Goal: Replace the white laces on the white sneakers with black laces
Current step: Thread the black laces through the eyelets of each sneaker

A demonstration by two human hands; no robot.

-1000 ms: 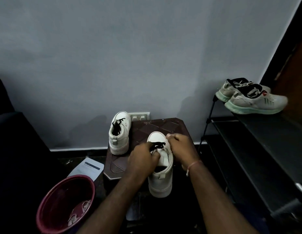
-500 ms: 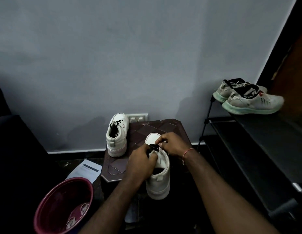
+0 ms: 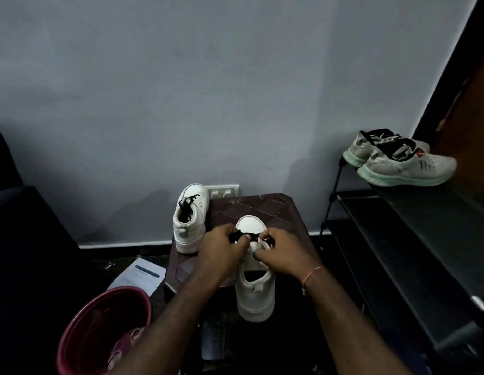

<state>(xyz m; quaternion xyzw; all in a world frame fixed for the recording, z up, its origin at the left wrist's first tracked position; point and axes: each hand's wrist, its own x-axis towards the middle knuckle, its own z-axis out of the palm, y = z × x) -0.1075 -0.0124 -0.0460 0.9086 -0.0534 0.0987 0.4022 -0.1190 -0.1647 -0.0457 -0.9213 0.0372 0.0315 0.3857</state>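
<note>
Sneaker, near: white, on dark stool, heel twd camera & hanging past stool's front edge, toe at 12 o'clock.
Black lace: stretched across near sneaker just behind toe cap, betw both hands; how far threaded, can't tell.
L hand: at 9 o'clock of near sneaker, fingers curled, thumb + fingertips pinching L end of black lace.
R hand: at 3 o'clock of same sneaker, thumb & forefinger pinched at R end of lace by eyelet row, other fingers curled over shoe's upper; thin red thread on wrist.
Sneaker, far: white, upright at 10 o'clock of near one, on stool's L edge, heel twd camera, black lace ends loose at collar.
Wall socket: white, low on grey wall, just behind stool at 12 o'clock.
Maroon bucket: on floor at 7 o'clock of stool, pale items inside, too dim to ID.
Paper sheet: on floor betw bucket & stool.
Shoe rack: black, at 3 o'clock, well apart from stool.
Running shoes: grey pr w/ mint soles on rack's top shelf, side by side, touching.
</note>
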